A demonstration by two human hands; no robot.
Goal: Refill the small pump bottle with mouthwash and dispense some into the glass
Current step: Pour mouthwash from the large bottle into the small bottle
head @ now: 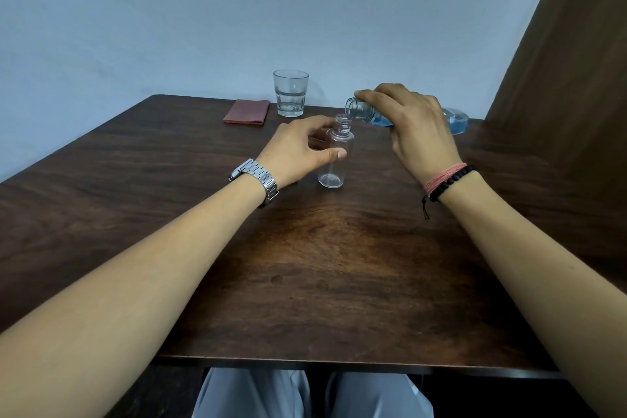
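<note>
Worktop (305,248): dark wood-grain surface against a pale wall; carries every item below.

Right hand (412,125): closed over the top of the mouthwash bottle, fingers wrapped round its shoulder near the neck. Cord and bead bracelets at the wrist.

Left hand (298,149): curled loosely round the small bottle's side, thumb touching the body; whether the fingers behind press it cannot be told. Metal watch at the wrist.

Mouthwash bottle (454,122): clear plastic, uncapped, tipped nearly level, open mouth just above and beside the small bottle's neck. Blue liquid pools in the low side of the body; none is seen leaving the mouth. Judged moderately heavy, smooth-walled, its weight shifting as the liquid runs; best held mid-body or at the shoulder.

Glass (290,93): faceted tumbler at the far edge, upright, apart from both hands. Contents unclear. Fragile, stable on its thick base.

Cloth (246,111): reddish, folded, just left of the glass.

Small pump bottle (336,156): clear, upright at centre, pump not visible, neck open, seemingly empty. Judged very light, easily toppled; its narrow neck needs a slow pour. Steady it at mid-body.
</note>
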